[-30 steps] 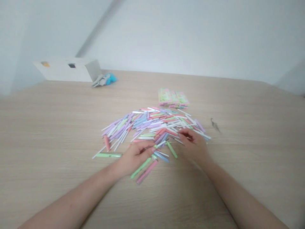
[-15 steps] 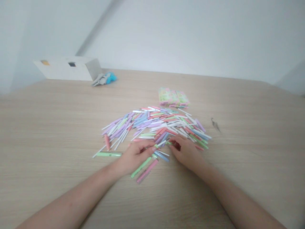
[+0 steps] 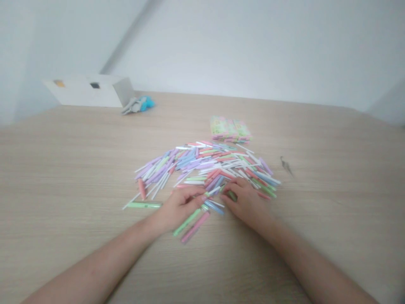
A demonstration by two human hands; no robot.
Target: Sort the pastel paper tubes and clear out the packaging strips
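One left hand (image 3: pixel 179 207), one right hand (image 3: pixel 248 205), one box (image 3: pixel 88 90) — sticks (image 3: pixel 202 164) past counting.

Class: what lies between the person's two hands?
Head view: a blue stick and a white stick from the pile lie between left hand and right hand.

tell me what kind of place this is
Most likely a plain indoor room with a worktable: a wide light wood-grain table, a bare white wall behind it, a white cardboard box at the far left, and a heap of pastel plastic sticks that the left hand and right hand reach into.
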